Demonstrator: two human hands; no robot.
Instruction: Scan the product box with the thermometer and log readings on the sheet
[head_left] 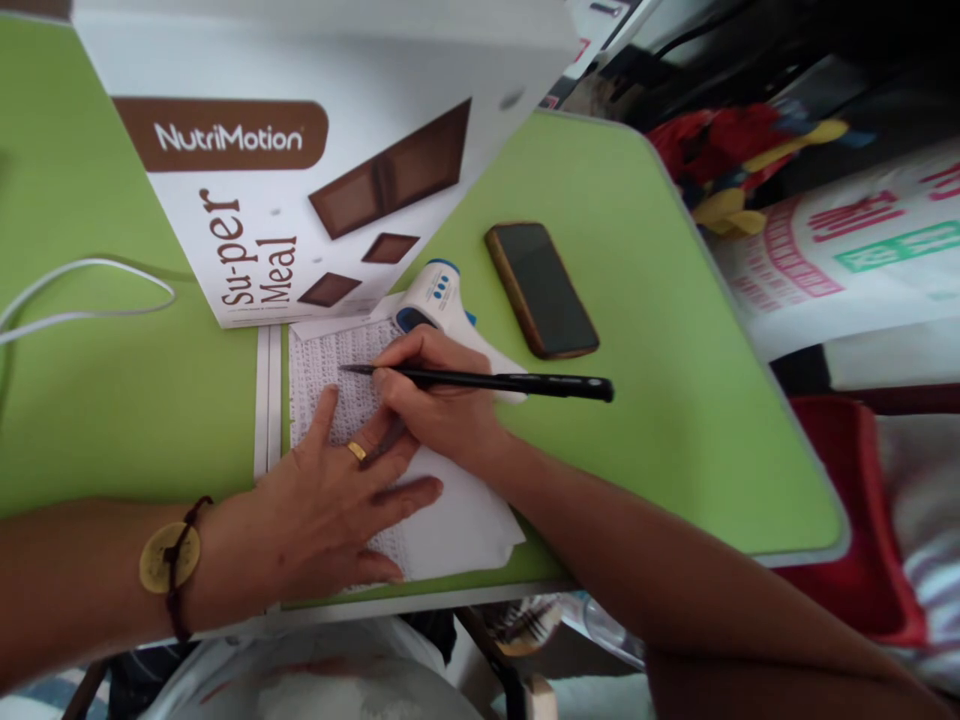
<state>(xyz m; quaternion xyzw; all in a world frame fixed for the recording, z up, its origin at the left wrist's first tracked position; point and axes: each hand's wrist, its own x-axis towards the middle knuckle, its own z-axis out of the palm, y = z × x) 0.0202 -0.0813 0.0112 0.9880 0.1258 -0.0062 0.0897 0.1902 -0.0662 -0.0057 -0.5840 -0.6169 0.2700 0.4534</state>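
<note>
With the right hand [450, 405] pinching the black pen [517, 383] near its tip, the left hand [315, 510], spread flat, should press the closely written sheet [322, 360] steady.

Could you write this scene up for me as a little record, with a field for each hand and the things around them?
Left hand: spread over the paper, fingers apart; the hand wears a gold-coloured ring
Left wrist: dark cord bracelet with a yellow disc
Right hand: the hand grips a black pen, tip at the marked rows
Paper: dense rows of small marks, unreadable here
Beyond paper: NutriMotion box
Partly behind right hand: apparently an infrared thermometer
Right of that: smartphone, screen dark
Surface: green table
</note>
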